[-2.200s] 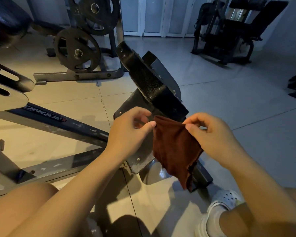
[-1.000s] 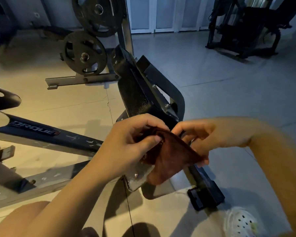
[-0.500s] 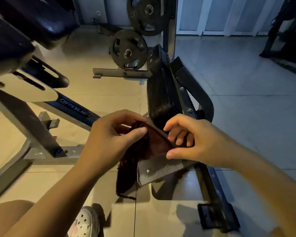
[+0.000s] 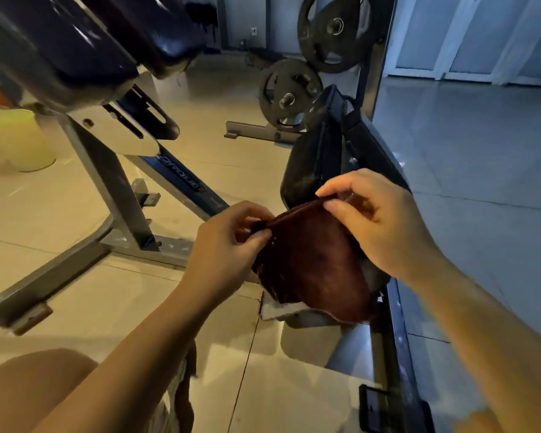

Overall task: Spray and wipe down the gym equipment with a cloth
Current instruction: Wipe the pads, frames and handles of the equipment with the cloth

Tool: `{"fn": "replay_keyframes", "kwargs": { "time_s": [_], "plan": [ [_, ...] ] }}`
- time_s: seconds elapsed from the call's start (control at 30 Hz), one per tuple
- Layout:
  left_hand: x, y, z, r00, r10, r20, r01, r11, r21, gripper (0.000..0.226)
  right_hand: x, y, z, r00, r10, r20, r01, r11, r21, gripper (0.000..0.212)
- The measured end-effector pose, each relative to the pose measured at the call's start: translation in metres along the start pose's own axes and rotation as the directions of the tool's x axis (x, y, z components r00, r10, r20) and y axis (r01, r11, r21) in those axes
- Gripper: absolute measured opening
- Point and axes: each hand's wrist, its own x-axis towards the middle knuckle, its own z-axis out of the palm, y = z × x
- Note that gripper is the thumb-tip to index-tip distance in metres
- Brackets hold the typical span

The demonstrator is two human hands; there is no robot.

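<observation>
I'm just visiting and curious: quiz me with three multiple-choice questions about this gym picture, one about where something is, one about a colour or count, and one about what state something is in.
1. Where is the cloth?
A. Lying on the floor
B. Held up in front of the black footplate
C. Draped over the seat pad

2. How many weight plates hang on the rack at the back?
A. Two
B. Five
C. None

3. What are the hands doing?
A. Both hang empty
B. Only one touches the cloth
C. Both pinch the cloth's top edge

Answers:
1 B: the dark red cloth hangs between the hands, covering the lower part of the footplate.
2 A: one larger plate sits above one smaller plate.
3 C: the left hand pinches one corner and the right hand the other.
</observation>
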Motion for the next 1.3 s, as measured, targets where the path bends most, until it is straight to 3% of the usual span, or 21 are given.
{"fn": "replay_keyframes", "kwargs": {
  "time_s": [0.1,0.17,0.23,0.3,0.4,0.57,0.7,0.87,1.0,1.13,1.3],
  "plan": [
    [0.016,-0.003,0.014,0.964,0.042,-0.262,-0.019,0.996,0.089,0.016,0.021,0.003,-0.001,1.000,0.003,-0.018,-0.002,0.999,0.035,0.016],
    [0.023,-0.003,0.029,0.842,0.166,-0.513,-0.086,0.981,0.175,0.014,0.037,0.007,0.001,0.998,0.049,-0.037,-0.045,0.994,0.095,0.016],
    [0.018,0.000,0.057,0.736,0.298,-0.608,-0.215,0.954,0.207,0.015,0.049,0.012,0.004,0.995,0.083,-0.060,-0.071,0.981,0.181,0.015],
    [0.010,0.000,0.099,0.718,0.378,-0.585,-0.311,0.926,0.215,0.013,0.056,0.019,0.005,0.992,0.107,-0.061,-0.086,0.956,0.279,0.014],
    [0.014,-0.007,0.145,0.722,0.365,-0.588,-0.269,0.931,0.248,0.036,0.059,0.028,0.002,0.994,0.102,-0.033,-0.086,0.941,0.329,0.013],
    [0.053,-0.021,0.156,0.678,0.395,-0.619,-0.200,0.911,0.361,0.050,0.058,0.037,-0.001,0.997,0.077,-0.009,-0.065,0.892,0.447,0.014],
    [0.052,-0.028,0.170,0.639,0.423,-0.642,-0.261,0.905,0.335,0.053,0.057,0.047,0.000,0.995,0.096,0.021,-0.092,0.830,0.551,0.010],
    [0.034,-0.019,0.202,0.674,0.276,-0.686,-0.249,0.958,0.141,0.052,0.062,0.079,0.007,0.982,0.186,-0.044,-0.157,0.918,0.365,0.020],
    [0.026,-0.037,0.210,0.691,0.353,-0.631,-0.225,0.934,0.276,0.056,0.053,0.097,0.021,0.980,0.199,0.001,-0.195,0.960,0.201,0.031],
    [0.040,-0.050,0.202,0.625,0.465,-0.627,-0.215,0.874,0.435,0.057,0.049,0.101,0.029,0.975,0.220,0.012,-0.216,0.943,0.253,0.038],
    [0.066,-0.027,0.159,0.603,0.413,-0.682,-0.289,0.910,0.296,0.052,0.050,0.106,0.031,0.977,0.213,0.018,-0.209,0.938,0.277,0.042]
  ]
}}
